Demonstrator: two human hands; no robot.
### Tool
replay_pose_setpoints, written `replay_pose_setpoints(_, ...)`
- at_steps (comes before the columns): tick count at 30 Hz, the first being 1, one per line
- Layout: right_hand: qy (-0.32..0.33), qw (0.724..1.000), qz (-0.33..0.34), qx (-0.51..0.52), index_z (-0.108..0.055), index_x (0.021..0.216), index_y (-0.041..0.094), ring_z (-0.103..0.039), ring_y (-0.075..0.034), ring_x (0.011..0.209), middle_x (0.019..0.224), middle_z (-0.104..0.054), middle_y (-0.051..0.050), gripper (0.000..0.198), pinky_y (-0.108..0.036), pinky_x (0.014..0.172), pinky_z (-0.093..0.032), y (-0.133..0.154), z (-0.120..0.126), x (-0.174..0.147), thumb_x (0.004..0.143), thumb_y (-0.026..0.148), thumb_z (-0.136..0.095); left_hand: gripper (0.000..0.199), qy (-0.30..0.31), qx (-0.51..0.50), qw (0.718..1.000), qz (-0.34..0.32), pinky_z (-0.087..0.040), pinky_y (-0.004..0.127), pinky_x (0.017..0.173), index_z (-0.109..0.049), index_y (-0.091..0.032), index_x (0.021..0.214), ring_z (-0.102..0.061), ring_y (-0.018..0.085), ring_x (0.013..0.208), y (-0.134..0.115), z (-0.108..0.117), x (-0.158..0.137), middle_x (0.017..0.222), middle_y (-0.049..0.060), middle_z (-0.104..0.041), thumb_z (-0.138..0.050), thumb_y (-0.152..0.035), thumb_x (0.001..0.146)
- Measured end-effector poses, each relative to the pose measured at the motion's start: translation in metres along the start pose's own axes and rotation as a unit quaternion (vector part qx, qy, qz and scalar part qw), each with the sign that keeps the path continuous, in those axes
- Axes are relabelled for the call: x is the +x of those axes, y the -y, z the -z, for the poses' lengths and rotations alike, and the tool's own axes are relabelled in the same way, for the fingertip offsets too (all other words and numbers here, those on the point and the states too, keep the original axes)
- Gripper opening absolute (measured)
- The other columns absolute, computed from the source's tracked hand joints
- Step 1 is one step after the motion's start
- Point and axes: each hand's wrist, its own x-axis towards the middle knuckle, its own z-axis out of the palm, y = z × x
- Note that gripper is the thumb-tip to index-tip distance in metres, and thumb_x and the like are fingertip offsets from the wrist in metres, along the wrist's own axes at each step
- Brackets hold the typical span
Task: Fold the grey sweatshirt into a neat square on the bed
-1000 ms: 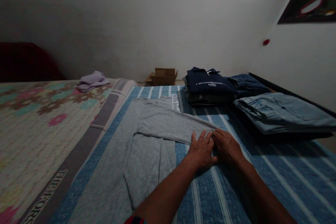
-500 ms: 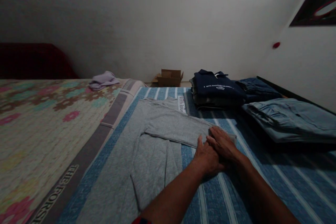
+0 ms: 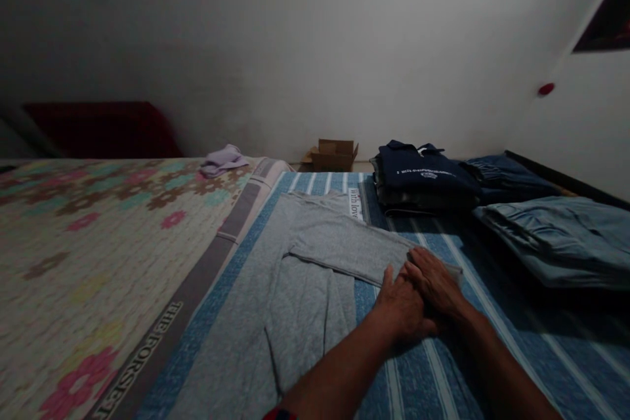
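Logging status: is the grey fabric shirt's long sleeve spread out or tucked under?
Spread out: the grey fabric sleeve reaches past the shirt's body across the blue-striped cloth sheet.

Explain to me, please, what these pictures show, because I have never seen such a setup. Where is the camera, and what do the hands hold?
There is no machine here: the two bare arms belong to the person wearing the camera. It sits on the head and looks forward and down, so every picture comes from that one place.

On a blue striped cover lies a grey long-sleeved garment, one sleeve stretched to the right. The left hand and right hand meet near that sleeve's end; whether they grip or only press it, I cannot tell.

Beyond, to the right, are a pile topped by a dark blue garment and folded light blue clothing. A lilac cloth lies on the flowered cover at left.
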Motion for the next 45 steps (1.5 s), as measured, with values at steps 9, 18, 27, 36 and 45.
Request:
replay_pose_setpoints(9, -0.006, 0.997, 0.036, -0.073, -0.052, 0.129, 0.010, -0.040, -0.027, 0.130, 0.138, -0.047, -0.017, 0.058, -0.044, 0.107, -0.033, 0.001, -0.006, -0.002, 0.095, 0.049, -0.026, 0.093, 0.035, 0.024, 0.999, 0.022, -0.005, 0.053, 0.114, -0.009, -0.012, 0.149, -0.006, 0.031, 0.143, 0.000, 0.003, -0.001, 0.154, 0.017, -0.011, -0.048, -0.062, 0.082)
replay_pose_setpoints(18, -0.024, 0.993, 0.035, -0.108, -0.052, 0.128, 0.009, -0.040, -0.029, 0.129, 0.137, -0.047, -0.018, 0.057, -0.044, 0.105, -0.033, 0.011, -0.006, -0.005, 0.092, 0.050, -0.034, 0.032, 0.028, 0.179, 0.977, 0.116, -0.036, 0.044, 0.103, -0.063, -0.012, 0.107, -0.055, 0.026, 0.113, 0.023, 0.069, 0.002, 0.116, 0.015, -0.063, -0.042, -0.027, 0.088)
replay_pose_setpoints(27, -0.030, 0.992, 0.042, -0.116, -0.051, 0.130, 0.013, -0.036, -0.032, 0.132, 0.138, -0.047, -0.017, 0.059, -0.051, 0.105, -0.032, 0.010, -0.015, -0.006, 0.089, 0.053, -0.035, 0.077, -0.027, 0.136, 0.978, 0.157, -0.012, 0.048, 0.114, -0.020, -0.009, 0.146, -0.007, 0.026, 0.143, 0.076, 0.038, 0.034, 0.155, 0.015, -0.014, -0.021, -0.061, 0.090)
replay_pose_setpoints(36, -0.017, 0.993, 0.038, -0.113, -0.050, 0.131, 0.009, -0.035, -0.033, 0.133, 0.139, -0.045, -0.019, 0.069, -0.050, 0.107, -0.030, 0.006, -0.019, -0.008, 0.086, 0.059, -0.035, 0.088, -0.031, 0.078, 0.984, 0.155, -0.004, 0.050, 0.114, -0.017, -0.009, 0.147, -0.004, 0.026, 0.143, 0.084, 0.024, 0.033, 0.155, 0.015, -0.012, -0.012, -0.071, 0.085)
replay_pose_setpoints(45, -0.020, 0.992, 0.053, -0.114, -0.050, 0.131, 0.007, -0.036, -0.033, 0.132, 0.140, -0.043, -0.020, 0.074, -0.050, 0.106, -0.032, -0.004, -0.028, -0.011, 0.086, 0.063, -0.031, 0.088, -0.053, 0.100, 0.957, 0.266, -0.005, 0.049, 0.115, -0.019, -0.007, 0.147, -0.002, 0.026, 0.143, 0.099, 0.057, 0.035, 0.156, 0.015, -0.009, -0.018, -0.070, 0.084)
